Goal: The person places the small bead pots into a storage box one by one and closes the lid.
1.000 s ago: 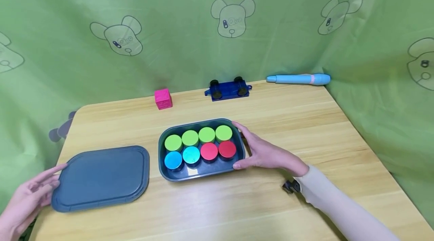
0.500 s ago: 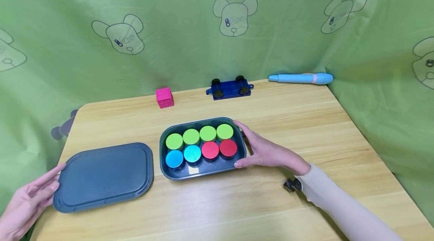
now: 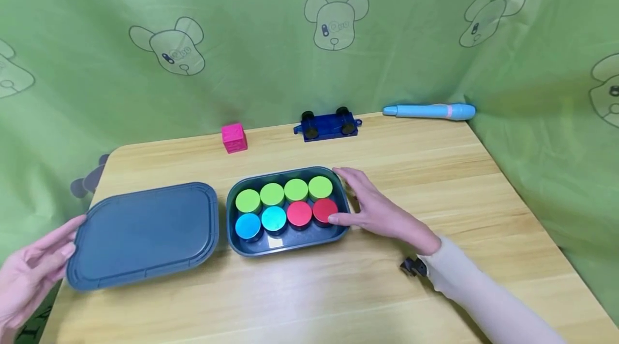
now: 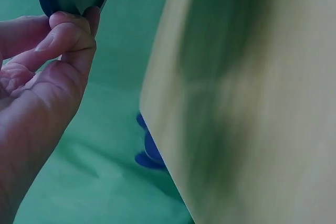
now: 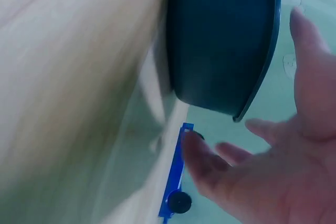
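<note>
My left hand (image 3: 31,274) pinches the left edge of a dark blue-grey lid (image 3: 145,231), seen also in the left wrist view between thumb and fingers. The lid is held above the table's left side. A matching open box (image 3: 285,247) stands to its right. Inside it are several round-lidded jars: a back row of green-topped jars (image 3: 272,194), and in front two blue-topped jars (image 3: 249,226) and two red-topped jars (image 3: 299,214). At the box's right end my right hand (image 3: 374,209) is spread; the right wrist view shows its fingers apart from the box wall.
Along the back edge of the wooden table (image 3: 300,301) lie a pink cube (image 3: 234,138), a blue toy wagon chassis (image 3: 330,126) with black wheels, and a light-blue pen-shaped object (image 3: 429,112). A green curtain (image 3: 261,37) hangs behind and at both sides.
The lid has risen off the table in my left hand and tilted slightly. My right hand has loosened from the box's end, its thumb now over the rim. The box stays put.
</note>
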A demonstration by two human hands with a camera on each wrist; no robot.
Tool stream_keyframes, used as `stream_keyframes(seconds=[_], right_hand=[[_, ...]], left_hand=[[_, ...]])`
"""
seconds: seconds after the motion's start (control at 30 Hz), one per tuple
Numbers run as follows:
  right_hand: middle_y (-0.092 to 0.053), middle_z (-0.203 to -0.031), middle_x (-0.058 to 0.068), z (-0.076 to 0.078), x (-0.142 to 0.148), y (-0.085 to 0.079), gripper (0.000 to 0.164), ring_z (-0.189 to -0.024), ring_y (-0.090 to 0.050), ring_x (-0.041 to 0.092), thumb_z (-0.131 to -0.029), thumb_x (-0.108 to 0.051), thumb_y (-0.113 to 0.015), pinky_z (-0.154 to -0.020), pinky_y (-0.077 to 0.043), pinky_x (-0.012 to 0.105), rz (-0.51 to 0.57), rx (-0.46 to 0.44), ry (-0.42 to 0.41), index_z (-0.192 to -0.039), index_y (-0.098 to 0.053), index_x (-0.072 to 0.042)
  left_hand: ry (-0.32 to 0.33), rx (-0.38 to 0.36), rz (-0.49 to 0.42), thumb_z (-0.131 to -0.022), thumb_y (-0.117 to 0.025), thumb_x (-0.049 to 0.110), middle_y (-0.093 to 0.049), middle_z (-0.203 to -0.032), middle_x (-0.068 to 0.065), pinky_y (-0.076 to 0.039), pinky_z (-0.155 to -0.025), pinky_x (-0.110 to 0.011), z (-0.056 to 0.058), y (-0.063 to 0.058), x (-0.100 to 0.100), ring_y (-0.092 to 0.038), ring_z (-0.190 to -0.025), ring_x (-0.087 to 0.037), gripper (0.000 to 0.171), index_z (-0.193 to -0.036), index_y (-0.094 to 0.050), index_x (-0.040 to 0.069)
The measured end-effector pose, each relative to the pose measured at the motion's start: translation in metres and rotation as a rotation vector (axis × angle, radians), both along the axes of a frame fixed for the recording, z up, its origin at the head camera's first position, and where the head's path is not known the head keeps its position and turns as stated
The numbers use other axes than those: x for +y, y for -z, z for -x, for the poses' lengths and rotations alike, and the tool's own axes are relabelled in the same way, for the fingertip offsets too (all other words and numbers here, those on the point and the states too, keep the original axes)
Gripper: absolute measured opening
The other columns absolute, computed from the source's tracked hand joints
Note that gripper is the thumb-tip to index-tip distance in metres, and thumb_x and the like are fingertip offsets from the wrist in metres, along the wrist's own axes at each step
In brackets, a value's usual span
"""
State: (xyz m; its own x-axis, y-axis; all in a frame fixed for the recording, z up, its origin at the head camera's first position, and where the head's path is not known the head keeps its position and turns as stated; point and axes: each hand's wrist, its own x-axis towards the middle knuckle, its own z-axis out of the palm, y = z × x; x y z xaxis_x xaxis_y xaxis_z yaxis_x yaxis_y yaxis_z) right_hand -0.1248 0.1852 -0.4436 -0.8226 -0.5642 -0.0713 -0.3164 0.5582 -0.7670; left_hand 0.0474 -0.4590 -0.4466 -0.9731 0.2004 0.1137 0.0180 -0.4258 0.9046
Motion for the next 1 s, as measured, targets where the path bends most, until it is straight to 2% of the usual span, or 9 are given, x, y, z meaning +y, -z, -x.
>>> stream_keyframes(seconds=[0.13,0.27,0.37,0.43,0.5,0.63,0.73,0.83,1.0], right_hand=[[-0.033,-0.173,0.007,-0.003,-0.013,-0.004,0.086,-0.156,-0.036,0.034,-0.099,-0.052,-0.080,-0.116,-0.039,0.068,0.059,0.112,0.068,-0.169,-0.041,-0.020],[-0.052,-0.162,0.002,-0.007,-0.037,-0.011,0.056,-0.150,-0.046,0.024,-0.107,-0.038,-0.073,-0.119,-0.040,0.059,0.207,0.239,0.098,-0.156,-0.060,-0.014],[-0.060,-0.154,0.003,-0.008,-0.055,-0.015,0.045,-0.145,-0.051,0.022,-0.109,-0.028,-0.070,-0.119,-0.041,0.056,0.289,0.297,0.085,-0.151,-0.064,-0.011],[-0.063,-0.150,0.005,-0.009,-0.065,-0.017,0.043,-0.139,-0.056,0.024,-0.110,-0.025,-0.068,-0.116,-0.044,0.055,0.322,0.284,0.068,-0.151,-0.063,-0.011],[-0.066,-0.145,0.005,-0.011,-0.072,-0.018,0.044,-0.130,-0.063,0.023,-0.111,-0.024,-0.067,-0.109,-0.051,0.053,0.353,0.229,0.051,-0.153,-0.061,-0.012],[-0.073,-0.128,0.003,-0.014,-0.077,-0.020,0.043,-0.104,-0.070,0.020,-0.112,-0.022,-0.066,-0.090,-0.059,0.039,0.427,0.108,0.069,-0.154,-0.060,-0.014],[-0.071,-0.112,0.002,-0.017,-0.073,-0.022,0.040,-0.084,-0.065,0.020,-0.112,-0.019,-0.065,-0.074,-0.054,0.028,0.476,0.055,0.094,-0.152,-0.062,-0.016],[-0.065,-0.102,0.006,-0.016,-0.065,-0.023,0.038,-0.073,-0.054,0.023,-0.111,-0.013,-0.064,-0.063,-0.044,0.025,0.501,0.045,0.124,-0.149,-0.065,-0.015],[-0.060,-0.098,0.010,-0.008,-0.045,-0.022,0.037,-0.075,-0.050,0.021,-0.109,-0.003,-0.060,-0.064,-0.042,0.024,0.511,0.055,0.186,-0.144,-0.067,-0.011]], left_hand=[[-0.001,0.039,0.049,-0.108,-0.021,-0.025,-0.062,-0.154,-0.015,-0.055,-0.099,-0.037,0.012,-0.012,0.013,-0.066,-0.133,-0.025,0.064,-0.164,-0.044,-0.003],[-0.017,0.033,0.116,-0.108,-0.026,-0.025,-0.064,-0.151,-0.015,-0.058,-0.096,-0.037,0.028,-0.022,0.038,-0.070,-0.127,-0.024,0.062,-0.164,-0.041,-0.005],[-0.021,0.016,0.130,-0.108,-0.030,-0.024,-0.064,-0.151,-0.013,-0.058,-0.095,-0.036,0.042,-0.027,0.061,-0.072,-0.124,-0.023,0.060,-0.164,-0.042,-0.005],[-0.024,0.006,0.130,-0.108,-0.033,-0.023,-0.065,-0.151,-0.012,-0.058,-0.095,-0.036,0.051,-0.030,0.077,-0.073,-0.121,-0.022,0.059,-0.163,-0.044,-0.004],[-0.020,0.008,0.148,-0.109,-0.035,-0.021,-0.066,-0.149,-0.010,-0.059,-0.094,-0.033,0.059,-0.032,0.095,-0.074,-0.117,-0.019,0.058,-0.163,-0.045,-0.002],[-0.010,0.023,0.152,-0.110,-0.038,-0.018,-0.071,-0.139,-0.011,-0.061,-0.091,-0.032,0.073,-0.036,0.133,-0.075,-0.111,-0.017,0.056,-0.163,-0.046,-0.002],[-0.010,0.027,0.121,-0.111,-0.040,-0.017,-0.072,-0.133,-0.012,-0.061,-0.092,-0.033,0.081,-0.039,0.159,-0.075,-0.110,-0.018,0.054,-0.163,-0.046,-0.003],[-0.044,-0.006,0.104,-0.111,-0.045,-0.013,-0.071,-0.128,-0.010,-0.060,-0.092,-0.032,0.083,-0.041,0.182,-0.075,-0.107,-0.016,0.052,-0.162,-0.048,-0.001],[-0.142,-0.065,0.241,-0.111,-0.057,-0.004,-0.068,-0.122,-0.003,-0.058,-0.077,-0.019,0.081,-0.041,0.213,-0.068,-0.091,-0.005,0.055,-0.165,-0.047,0.005]])
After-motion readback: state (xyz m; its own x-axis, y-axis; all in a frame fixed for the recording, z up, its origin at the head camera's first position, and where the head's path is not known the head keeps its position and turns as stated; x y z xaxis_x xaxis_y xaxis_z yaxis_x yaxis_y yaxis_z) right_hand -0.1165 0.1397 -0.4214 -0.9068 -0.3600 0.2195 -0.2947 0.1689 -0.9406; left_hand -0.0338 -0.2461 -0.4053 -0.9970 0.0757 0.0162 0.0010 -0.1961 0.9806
